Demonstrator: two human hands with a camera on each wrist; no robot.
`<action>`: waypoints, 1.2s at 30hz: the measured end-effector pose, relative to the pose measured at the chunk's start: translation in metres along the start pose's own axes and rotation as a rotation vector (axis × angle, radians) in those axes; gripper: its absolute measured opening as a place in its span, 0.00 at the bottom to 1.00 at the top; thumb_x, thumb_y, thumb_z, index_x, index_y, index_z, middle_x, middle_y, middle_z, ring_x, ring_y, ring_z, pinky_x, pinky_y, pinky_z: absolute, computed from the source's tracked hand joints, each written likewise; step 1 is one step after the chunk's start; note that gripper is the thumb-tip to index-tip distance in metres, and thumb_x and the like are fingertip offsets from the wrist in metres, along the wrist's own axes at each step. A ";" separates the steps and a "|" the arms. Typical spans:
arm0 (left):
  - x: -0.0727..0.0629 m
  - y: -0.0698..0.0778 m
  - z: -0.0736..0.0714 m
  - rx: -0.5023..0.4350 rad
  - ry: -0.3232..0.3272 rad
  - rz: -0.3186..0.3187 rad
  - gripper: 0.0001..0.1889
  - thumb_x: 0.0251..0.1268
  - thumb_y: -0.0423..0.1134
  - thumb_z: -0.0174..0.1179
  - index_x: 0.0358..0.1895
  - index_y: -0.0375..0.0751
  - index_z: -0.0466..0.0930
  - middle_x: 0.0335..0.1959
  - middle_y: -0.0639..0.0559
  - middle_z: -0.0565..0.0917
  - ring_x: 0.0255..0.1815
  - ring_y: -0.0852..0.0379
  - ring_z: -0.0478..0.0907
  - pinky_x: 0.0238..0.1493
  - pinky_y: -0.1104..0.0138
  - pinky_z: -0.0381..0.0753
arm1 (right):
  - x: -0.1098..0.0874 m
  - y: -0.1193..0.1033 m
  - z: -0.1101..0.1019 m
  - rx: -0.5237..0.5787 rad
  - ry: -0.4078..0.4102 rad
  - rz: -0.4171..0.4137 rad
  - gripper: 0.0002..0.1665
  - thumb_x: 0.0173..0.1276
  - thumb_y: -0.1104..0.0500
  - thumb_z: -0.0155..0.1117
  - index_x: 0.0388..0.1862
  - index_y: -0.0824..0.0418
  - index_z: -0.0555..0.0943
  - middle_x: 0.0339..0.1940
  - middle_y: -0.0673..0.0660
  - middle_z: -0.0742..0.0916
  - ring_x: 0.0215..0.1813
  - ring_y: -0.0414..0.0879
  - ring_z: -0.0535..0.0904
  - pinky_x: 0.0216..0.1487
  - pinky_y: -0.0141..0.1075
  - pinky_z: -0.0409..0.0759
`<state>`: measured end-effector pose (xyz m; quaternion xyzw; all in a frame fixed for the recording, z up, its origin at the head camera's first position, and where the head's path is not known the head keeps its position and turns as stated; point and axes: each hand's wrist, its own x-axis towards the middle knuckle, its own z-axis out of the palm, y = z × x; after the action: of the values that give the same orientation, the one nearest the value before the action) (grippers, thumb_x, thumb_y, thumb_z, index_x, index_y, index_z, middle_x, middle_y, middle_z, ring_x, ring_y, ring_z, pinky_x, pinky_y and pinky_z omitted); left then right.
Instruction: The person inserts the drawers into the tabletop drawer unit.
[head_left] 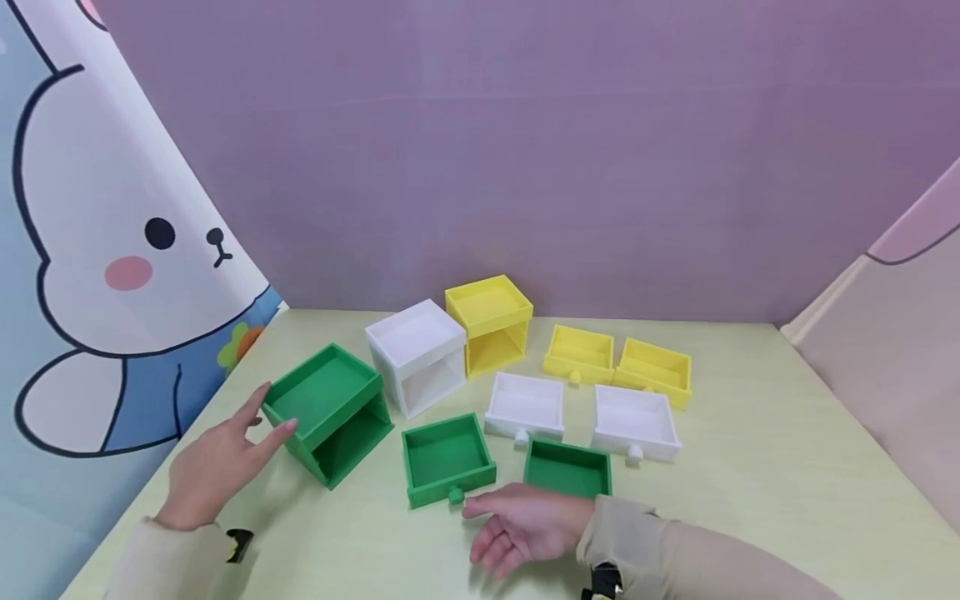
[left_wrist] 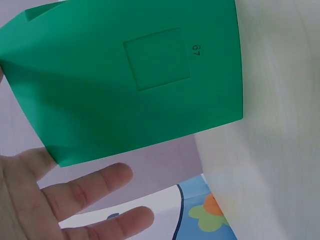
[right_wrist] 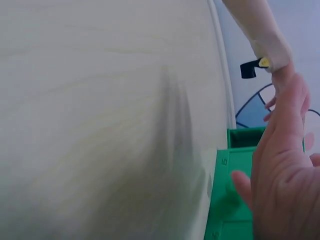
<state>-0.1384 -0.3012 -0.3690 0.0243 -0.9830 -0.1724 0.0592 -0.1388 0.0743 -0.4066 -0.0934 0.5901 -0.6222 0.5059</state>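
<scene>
My left hand (head_left: 213, 467) grips the green drawer cabinet (head_left: 326, 392) at its upper left side, the thumb at the near corner and the index finger at the far corner. The cabinet's front opening faces right and toward me. In the left wrist view its flat green side (left_wrist: 160, 60) shows a square recess, and two other fingers stand apart from it. Just in front of the left green drawer (head_left: 447, 454), my right hand (head_left: 528, 521) hovers with loosely bent fingers, holding nothing, its thumb close to the round knob (head_left: 456, 495). The right green drawer (head_left: 567, 468) is partly hidden behind that hand.
A white cabinet (head_left: 416, 333) and a yellow cabinet (head_left: 489, 304) stand behind the green one. Two white drawers (head_left: 525, 400) and two yellow drawers (head_left: 579, 346) lie to their right on the table (head_left: 765, 467). A purple backdrop (head_left: 570, 167) rises along the far edge.
</scene>
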 end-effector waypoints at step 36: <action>0.001 0.006 -0.005 -0.012 -0.049 -0.068 0.46 0.63 0.70 0.47 0.75 0.41 0.54 0.17 0.51 0.70 0.12 0.54 0.62 0.13 0.65 0.56 | 0.043 0.017 0.024 0.362 0.356 -0.223 0.18 0.77 0.61 0.48 0.51 0.79 0.66 0.29 0.54 0.80 0.30 0.37 0.81 0.41 0.27 0.79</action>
<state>-0.1388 -0.2972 -0.3622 0.0533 -0.9817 -0.1805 0.0293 -0.1334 0.0304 -0.4349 0.0448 0.5351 -0.7760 0.3309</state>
